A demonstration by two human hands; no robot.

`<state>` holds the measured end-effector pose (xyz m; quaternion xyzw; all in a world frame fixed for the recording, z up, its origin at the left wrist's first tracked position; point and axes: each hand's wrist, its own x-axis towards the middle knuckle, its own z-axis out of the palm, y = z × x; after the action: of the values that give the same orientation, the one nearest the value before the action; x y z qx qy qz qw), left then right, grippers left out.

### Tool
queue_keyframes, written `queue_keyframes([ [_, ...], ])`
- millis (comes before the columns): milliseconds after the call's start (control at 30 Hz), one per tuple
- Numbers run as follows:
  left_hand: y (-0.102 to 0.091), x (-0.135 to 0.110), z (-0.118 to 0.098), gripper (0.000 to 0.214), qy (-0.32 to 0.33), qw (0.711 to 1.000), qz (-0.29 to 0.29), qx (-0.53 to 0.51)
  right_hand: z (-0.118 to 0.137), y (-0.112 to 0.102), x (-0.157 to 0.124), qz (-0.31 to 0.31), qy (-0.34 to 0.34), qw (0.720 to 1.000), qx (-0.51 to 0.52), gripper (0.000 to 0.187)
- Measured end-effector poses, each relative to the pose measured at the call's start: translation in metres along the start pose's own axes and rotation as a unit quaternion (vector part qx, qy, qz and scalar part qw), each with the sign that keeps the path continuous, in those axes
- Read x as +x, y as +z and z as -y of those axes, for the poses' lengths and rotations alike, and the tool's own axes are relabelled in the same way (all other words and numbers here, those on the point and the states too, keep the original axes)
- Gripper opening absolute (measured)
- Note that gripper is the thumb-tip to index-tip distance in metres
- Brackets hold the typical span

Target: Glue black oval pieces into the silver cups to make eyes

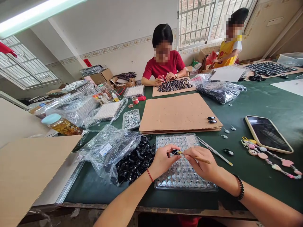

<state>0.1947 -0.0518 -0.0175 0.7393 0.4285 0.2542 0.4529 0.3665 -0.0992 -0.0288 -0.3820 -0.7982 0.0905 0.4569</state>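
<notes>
My left hand (165,160) pinches a small glossy black piece (174,152) between thumb and fingers, which partly hide it. A thin wooden stick (200,159) with a yellowish tip is gripped in my right hand (204,163), its tip at the black piece. Both hands are over a clear plastic tray (184,189) with rows of round metal discs. Left of the tray, many loose black pieces (134,164) spill from a clear plastic bag (106,148). Two shiny black ovals (212,121) lie on a stack of cardboard sheets (175,112) beyond the tray.
A pale rod (215,151), a phone (268,134) and a beaded strap (262,155) lie to the right. A small box of metal discs (131,119) and a jar (62,124) stand left. Across the table a person in red (163,66) handles black pieces on cardboard.
</notes>
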Motion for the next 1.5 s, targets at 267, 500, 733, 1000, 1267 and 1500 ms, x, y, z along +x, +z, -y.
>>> queue_keyframes([
  [267, 0.002, -0.002, -0.002, 0.028, 0.005, 0.999, -0.027, 0.045, 0.004, 0.004, -0.001, 0.024, -0.010, 0.999, -0.024, 0.018],
  [500, 0.005, -0.006, -0.007, 0.022, -0.009, 1.000, -0.009, 0.012, -0.003, 0.003, 0.007, -0.007, 0.210, 0.957, 0.201, 0.033],
  [733, 0.002, -0.003, -0.012, 0.023, -0.018, 0.999, -0.005, 0.034, -0.015, 0.008, 0.015, 0.018, 0.336, 0.890, 0.309, 0.025],
  [1000, 0.006, -0.002, -0.007, 0.022, 0.005, 0.999, -0.022, 0.032, -0.012, 0.007, 0.017, 0.072, 0.372, 0.833, 0.403, 0.020],
  [1267, -0.016, 0.015, -0.016, 0.009, -0.241, 0.832, -0.074, -0.495, -0.031, 0.003, 0.030, -0.052, 0.387, 0.857, 0.335, 0.012],
  [1500, -0.016, 0.019, -0.019, 0.030, -0.349, 0.799, -0.094, -0.482, -0.040, -0.002, 0.036, -0.094, 0.381, 0.870, 0.297, 0.009],
])
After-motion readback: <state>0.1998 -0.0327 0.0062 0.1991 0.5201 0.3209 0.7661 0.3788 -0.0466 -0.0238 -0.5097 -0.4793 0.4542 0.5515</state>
